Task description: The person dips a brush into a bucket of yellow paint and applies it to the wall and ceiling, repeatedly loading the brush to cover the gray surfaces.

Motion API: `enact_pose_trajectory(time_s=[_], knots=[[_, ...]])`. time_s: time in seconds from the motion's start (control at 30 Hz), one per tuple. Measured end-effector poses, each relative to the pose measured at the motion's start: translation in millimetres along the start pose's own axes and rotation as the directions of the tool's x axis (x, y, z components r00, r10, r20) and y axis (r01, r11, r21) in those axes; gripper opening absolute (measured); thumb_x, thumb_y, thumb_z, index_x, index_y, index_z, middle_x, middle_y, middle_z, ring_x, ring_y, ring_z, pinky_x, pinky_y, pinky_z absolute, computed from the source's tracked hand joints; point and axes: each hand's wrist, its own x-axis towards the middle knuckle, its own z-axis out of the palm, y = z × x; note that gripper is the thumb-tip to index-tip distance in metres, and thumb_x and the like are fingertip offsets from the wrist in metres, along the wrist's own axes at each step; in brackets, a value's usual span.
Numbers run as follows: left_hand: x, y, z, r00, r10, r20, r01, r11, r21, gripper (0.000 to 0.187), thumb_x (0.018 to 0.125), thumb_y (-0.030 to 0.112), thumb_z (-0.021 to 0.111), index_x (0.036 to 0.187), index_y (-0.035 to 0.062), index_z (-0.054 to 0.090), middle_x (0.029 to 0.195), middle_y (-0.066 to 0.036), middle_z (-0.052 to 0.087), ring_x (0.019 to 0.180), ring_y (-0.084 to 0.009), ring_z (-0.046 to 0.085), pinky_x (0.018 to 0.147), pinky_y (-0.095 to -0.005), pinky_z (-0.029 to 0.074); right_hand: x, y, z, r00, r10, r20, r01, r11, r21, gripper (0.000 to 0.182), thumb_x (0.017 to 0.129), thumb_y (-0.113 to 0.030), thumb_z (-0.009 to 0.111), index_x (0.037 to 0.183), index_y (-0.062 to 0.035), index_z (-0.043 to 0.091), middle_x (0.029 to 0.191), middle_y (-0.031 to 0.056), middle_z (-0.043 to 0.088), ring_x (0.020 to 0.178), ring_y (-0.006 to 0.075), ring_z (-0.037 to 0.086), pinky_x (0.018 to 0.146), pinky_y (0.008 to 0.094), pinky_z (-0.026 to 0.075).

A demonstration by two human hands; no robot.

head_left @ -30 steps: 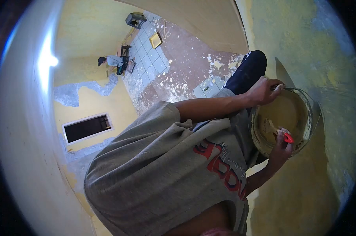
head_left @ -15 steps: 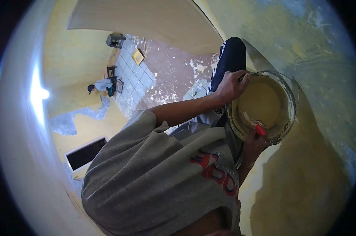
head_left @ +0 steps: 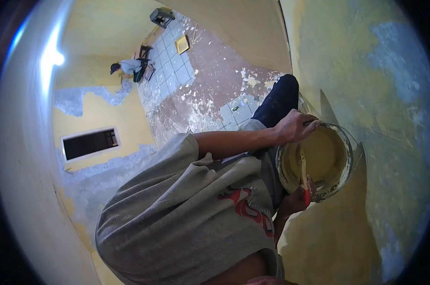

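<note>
My left hand (head_left: 293, 127) grips the near rim of a round bucket (head_left: 346, 142) that holds yellowish paste. My right hand (head_left: 292, 202) is closed on the red handle of a putty knife (head_left: 307, 194). The knife's paste-coated blade reaches into the bucket along its inner wall. The bucket is held in front of my grey shirt and close to a patchy yellow and blue-grey wall (head_left: 386, 80). My dark trouser leg (head_left: 276, 102) shows just beyond the left hand.
Below lies a floor (head_left: 210, 80) of grey tiles and bare brown patches, strewn with white chips. Far off, another person (head_left: 127, 66) crouches by a yellow wall. A yellow square tray (head_left: 182, 44) and a grey stool-like object (head_left: 162, 16) stand nearby. A dark rectangular opening (head_left: 89, 142) is in the left wall.
The knife has swung so its blade now runs along the bucket's near inner side. Bucket and both hands have shifted slightly lower as the view turned.
</note>
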Motion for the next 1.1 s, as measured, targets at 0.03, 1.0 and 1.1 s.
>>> enact_pose_trajectory(time_s=[0.03, 1.0, 1.1], knots=[[-2, 1, 0, 1.000, -0.016, -0.012, 0.016, 1.000, 0.000, 0.029, 0.089, 0.023, 0.057, 0.091, -0.0044, 0.068, 0.070, -0.024, 0.063, 0.061, -0.0363, 0.064, 0.059, -0.0396, 0.052, 0, -3, -4, 1.000, 0.009, -0.005, -0.009, 1.000, -0.021, 0.036, 0.098, -0.026, 0.048, 0.099, 0.0078, 0.061, 0.098, 0.0198, 0.063, 0.095, 0.0325, 0.061, 0.086, 0.0416, 0.047], [0, -5, 6, 0.964, -0.189, 0.186, 0.196, 0.980, -0.020, 0.038, 0.094, 0.029, 0.055, 0.101, -0.0075, 0.064, 0.072, -0.006, 0.063, 0.074, -0.0073, 0.052, 0.066, -0.0287, 0.047, 18, -3, -12, 0.967, 0.204, -0.154, -0.159, 0.951, 0.264, 0.013, 0.088, 0.000, 0.058, 0.100, 0.0034, 0.060, 0.107, 0.0159, 0.064, 0.102, 0.0251, 0.061, 0.092, 0.0365, 0.046], [-1, -21, 11, 0.962, -0.224, 0.156, 0.222, 0.975, 0.029, 0.039, 0.093, 0.030, 0.057, 0.103, -0.0073, 0.064, 0.074, -0.011, 0.064, 0.073, -0.0092, 0.054, 0.067, -0.0284, 0.047, 37, -11, -18, 0.923, 0.353, -0.155, -0.319, 0.925, 0.208, 0.015, 0.088, -0.008, 0.063, 0.098, 0.0020, 0.061, 0.102, 0.0163, 0.067, 0.095, 0.0231, 0.065, 0.086, 0.0327, 0.049]])
